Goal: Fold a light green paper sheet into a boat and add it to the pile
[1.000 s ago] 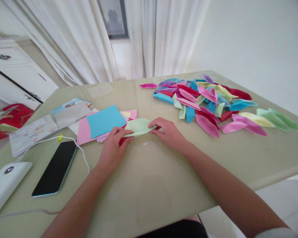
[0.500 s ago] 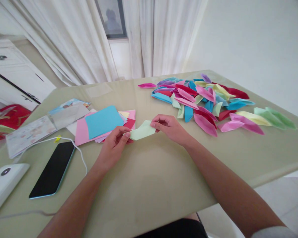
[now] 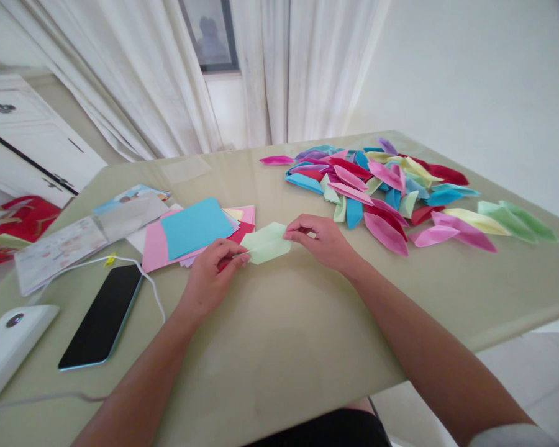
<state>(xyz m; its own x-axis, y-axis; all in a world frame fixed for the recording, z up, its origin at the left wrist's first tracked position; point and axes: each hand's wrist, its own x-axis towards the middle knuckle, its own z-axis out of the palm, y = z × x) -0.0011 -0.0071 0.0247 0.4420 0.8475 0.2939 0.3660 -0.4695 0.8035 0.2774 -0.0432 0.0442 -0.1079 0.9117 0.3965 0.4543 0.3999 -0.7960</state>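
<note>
A pale green folded piece of paper with pointed ends is held between my two hands, over the middle of the table. My left hand pinches its left end between thumb and fingers. At the other end, my right hand grips the corner with thumb and forefinger. Just beyond my left hand lies a stack of coloured paper with a blue sheet on top and a pink sheet beneath. To the right of my right hand spreads a heap of folded paper pieces in many colours.
At the left lie a black-screened phone, a white device, a white cable and flat plastic packets. A red bag stands beyond the table's left edge. White curtains hang behind the table.
The green paper has tilted and opened out, so more of its broad face shows. Both hands keep their hold and have barely shifted.
</note>
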